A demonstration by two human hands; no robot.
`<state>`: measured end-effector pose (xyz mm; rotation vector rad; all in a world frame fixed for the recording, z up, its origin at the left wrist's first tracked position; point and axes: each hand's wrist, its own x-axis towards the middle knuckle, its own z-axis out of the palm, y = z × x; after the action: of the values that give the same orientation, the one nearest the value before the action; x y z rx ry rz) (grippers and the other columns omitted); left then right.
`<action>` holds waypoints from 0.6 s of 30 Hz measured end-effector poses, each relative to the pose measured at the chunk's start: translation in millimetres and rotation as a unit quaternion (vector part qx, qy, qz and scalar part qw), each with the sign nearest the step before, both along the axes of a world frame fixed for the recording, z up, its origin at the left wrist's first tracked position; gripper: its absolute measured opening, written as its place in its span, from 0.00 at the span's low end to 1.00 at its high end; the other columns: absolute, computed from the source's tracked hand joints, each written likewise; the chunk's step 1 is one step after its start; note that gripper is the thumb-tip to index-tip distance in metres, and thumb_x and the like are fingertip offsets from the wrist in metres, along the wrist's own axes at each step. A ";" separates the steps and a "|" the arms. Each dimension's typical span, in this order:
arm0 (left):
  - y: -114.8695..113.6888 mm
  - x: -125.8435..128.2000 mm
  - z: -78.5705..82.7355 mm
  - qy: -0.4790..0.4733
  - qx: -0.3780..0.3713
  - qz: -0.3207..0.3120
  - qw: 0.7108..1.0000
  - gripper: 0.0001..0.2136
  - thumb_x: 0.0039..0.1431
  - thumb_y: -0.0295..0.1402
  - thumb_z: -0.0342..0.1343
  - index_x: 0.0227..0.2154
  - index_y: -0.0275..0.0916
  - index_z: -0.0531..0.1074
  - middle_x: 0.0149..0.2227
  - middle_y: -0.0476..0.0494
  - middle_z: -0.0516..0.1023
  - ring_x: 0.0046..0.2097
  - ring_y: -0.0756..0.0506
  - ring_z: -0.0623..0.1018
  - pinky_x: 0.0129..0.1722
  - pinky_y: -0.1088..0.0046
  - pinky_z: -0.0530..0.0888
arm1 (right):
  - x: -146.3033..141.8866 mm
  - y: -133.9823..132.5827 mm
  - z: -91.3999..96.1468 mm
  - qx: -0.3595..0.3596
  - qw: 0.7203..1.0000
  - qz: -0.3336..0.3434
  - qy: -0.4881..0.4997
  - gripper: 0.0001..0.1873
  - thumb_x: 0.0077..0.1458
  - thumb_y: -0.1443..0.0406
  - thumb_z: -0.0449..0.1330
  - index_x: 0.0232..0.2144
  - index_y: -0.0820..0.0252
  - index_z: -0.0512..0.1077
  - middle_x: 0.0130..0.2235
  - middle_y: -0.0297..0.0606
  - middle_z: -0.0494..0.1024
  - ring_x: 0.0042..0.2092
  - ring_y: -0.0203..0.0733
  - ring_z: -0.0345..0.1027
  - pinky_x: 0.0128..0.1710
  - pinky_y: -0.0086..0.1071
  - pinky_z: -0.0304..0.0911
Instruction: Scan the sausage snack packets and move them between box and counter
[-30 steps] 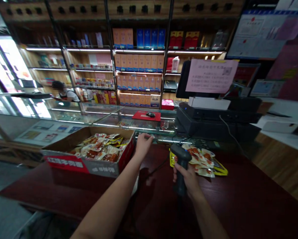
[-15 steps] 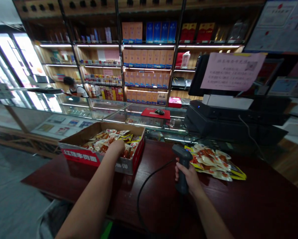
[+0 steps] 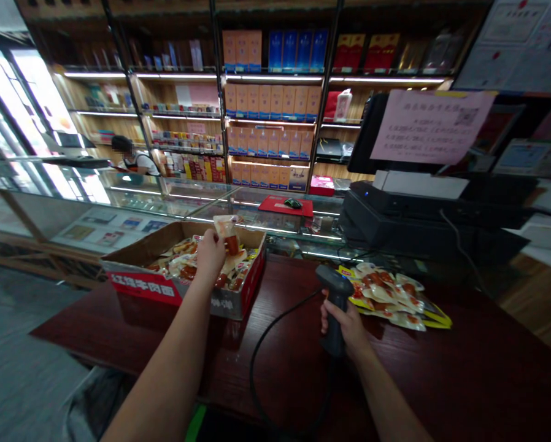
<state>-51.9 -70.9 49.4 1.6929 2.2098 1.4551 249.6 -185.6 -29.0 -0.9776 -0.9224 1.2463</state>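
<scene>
Above an open cardboard box (image 3: 142,283), my left hand (image 3: 210,255) pinches a snack packet (image 3: 229,234), a clear and cream pouch with reddish-brown food inside. Many similar pouches (image 3: 181,263) fill the box, with some yellow ones among them. My right hand (image 3: 344,322) is wrapped round the grip of a dark barcode scanner (image 3: 334,307), held upright over the table. Its black cable (image 3: 252,362) loops down to the left. Just right of the scanner lies a pile of the same pouches (image 3: 388,291) with yellow packaging.
A dark red wooden table (image 3: 294,368) carries the box and pile. Behind it runs a glass counter (image 3: 202,199) with a mouse (image 3: 292,203) on a red mat. At right stands a monitor (image 3: 365,138) with a pink sheet. A person (image 3: 140,161) is far left, before stocked shelves.
My left hand has risen out of the box with a snack packet in its fingers. The right hand still holds the scanner in nearly the same place.
</scene>
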 end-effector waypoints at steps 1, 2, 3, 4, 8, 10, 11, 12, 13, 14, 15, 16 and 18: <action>-2.1 6.6 2.6 -0.046 0.040 -0.025 0.998 0.04 0.53 0.32 0.48 0.29 0.37 0.66 0.27 0.44 0.72 0.32 0.46 0.73 0.33 0.73 0.68 | 0.3 -0.2 0.0 0.002 1.000 0.003 0.002 0.26 0.41 0.58 0.66 0.42 0.61 0.67 0.19 0.26 0.69 0.16 0.33 0.61 0.15 0.27 0.61; -4.0 15.4 4.4 -0.094 0.067 -0.059 0.992 0.04 0.52 0.32 0.49 0.28 0.38 0.65 0.25 0.47 0.71 0.30 0.48 0.72 0.32 0.74 0.68 | 0.5 -0.6 0.1 0.004 1.000 0.006 0.006 0.26 0.41 0.58 0.66 0.43 0.61 0.66 0.19 0.26 0.69 0.17 0.33 0.61 0.15 0.28 0.62; -6.0 26.1 5.0 -0.140 0.080 -0.098 0.982 0.04 0.52 0.33 0.49 0.29 0.38 0.65 0.24 0.49 0.70 0.28 0.49 0.71 0.31 0.75 0.68 | 0.7 -1.2 0.5 0.007 1.000 0.009 0.009 0.27 0.42 0.58 0.66 0.44 0.61 0.66 0.19 0.26 0.69 0.17 0.33 0.61 0.15 0.28 0.62; -8.1 38.6 4.3 -0.180 0.082 -0.136 0.971 0.05 0.52 0.33 0.49 0.29 0.38 0.65 0.23 0.51 0.69 0.26 0.50 0.71 0.29 0.76 0.68 | 0.8 -1.9 1.1 0.010 1.000 0.012 0.012 0.27 0.42 0.58 0.66 0.45 0.60 0.66 0.19 0.26 0.69 0.17 0.33 0.61 0.15 0.28 0.62; -20.4 93.4 -13.6 -0.191 0.041 -0.238 0.952 0.05 0.53 0.33 0.49 0.28 0.38 0.66 0.22 0.51 0.69 0.26 0.50 0.70 0.28 0.77 0.66 | 0.5 -6.7 4.7 0.024 0.999 0.021 0.016 0.27 0.42 0.58 0.66 0.46 0.60 0.66 0.20 0.27 0.69 0.17 0.32 0.61 0.15 0.28 0.62; -27.0 115.1 -29.8 -0.139 0.029 -0.246 0.959 0.05 0.54 0.33 0.48 0.27 0.39 0.66 0.24 0.49 0.71 0.28 0.50 0.72 0.30 0.76 0.66 | -0.1 -9.1 6.3 0.029 0.999 0.026 0.015 0.26 0.42 0.59 0.66 0.44 0.60 0.67 0.20 0.27 0.69 0.17 0.32 0.61 0.16 0.28 0.62; -29.4 123.1 -38.6 -0.118 0.022 -0.246 0.962 0.05 0.55 0.32 0.47 0.27 0.39 0.66 0.25 0.49 0.72 0.29 0.49 0.72 0.31 0.76 0.65 | -0.5 -10.0 6.9 0.030 0.999 0.030 0.014 0.25 0.42 0.59 0.66 0.43 0.60 0.67 0.20 0.27 0.69 0.17 0.32 0.61 0.16 0.28 0.62; -30.6 128.9 -47.5 -0.106 0.015 -0.244 0.964 0.06 0.56 0.32 0.46 0.28 0.39 0.66 0.26 0.48 0.72 0.30 0.49 0.72 0.32 0.75 0.65 | -1.0 -10.7 7.2 0.032 0.999 0.033 0.012 0.24 0.43 0.58 0.65 0.42 0.60 0.67 0.20 0.27 0.69 0.17 0.32 0.61 0.16 0.28 0.62; -30.5 132.8 -55.9 -0.101 0.008 -0.243 0.965 0.06 0.57 0.31 0.46 0.28 0.40 0.66 0.27 0.48 0.73 0.31 0.49 0.73 0.32 0.75 0.65 | -1.5 -11.3 7.4 0.033 0.999 0.036 0.009 0.23 0.43 0.58 0.65 0.41 0.60 0.67 0.20 0.27 0.68 0.17 0.32 0.61 0.16 0.28 0.62; -29.1 134.9 -63.6 -0.101 0.003 -0.244 0.965 0.06 0.57 0.31 0.45 0.28 0.40 0.66 0.27 0.47 0.73 0.31 0.49 0.73 0.33 0.75 0.65 | -2.0 -11.7 7.5 0.034 0.999 0.039 0.006 0.22 0.43 0.58 0.65 0.41 0.60 0.67 0.20 0.26 0.68 0.17 0.32 0.61 0.16 0.28 0.62; -26.6 135.5 -70.4 -0.104 0.001 -0.246 0.964 0.06 0.57 0.31 0.45 0.29 0.40 0.66 0.28 0.47 0.73 0.32 0.48 0.73 0.33 0.75 0.65 | -2.4 -12.1 7.6 0.036 0.999 0.041 0.003 0.22 0.43 0.58 0.65 0.40 0.60 0.67 0.20 0.26 0.68 0.17 0.32 0.61 0.16 0.28 0.62; -23.2 134.9 -76.3 -0.110 0.002 -0.249 0.962 0.06 0.58 0.31 0.45 0.29 0.40 0.66 0.28 0.47 0.73 0.32 0.48 0.73 0.33 0.75 0.66 | -2.7 -12.4 7.7 0.037 0.998 0.043 -0.001 0.21 0.43 0.59 0.65 0.40 0.60 0.67 0.20 0.26 0.68 0.17 0.32 0.61 0.16 0.28 0.62; -15.9 131.9 -84.7 -0.128 0.007 -0.248 0.960 0.06 0.58 0.32 0.45 0.30 0.40 0.66 0.29 0.47 0.73 0.33 0.48 0.73 0.34 0.75 0.66 | -3.0 -13.1 7.9 0.038 0.998 0.045 -0.007 0.21 0.44 0.59 0.65 0.40 0.60 0.67 0.20 0.26 0.68 0.17 0.32 0.61 0.16 0.28 0.63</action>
<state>80.0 -86.8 -35.4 1.7686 1.5042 1.4492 246.5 -198.7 -21.1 -0.8936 -1.0287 1.2716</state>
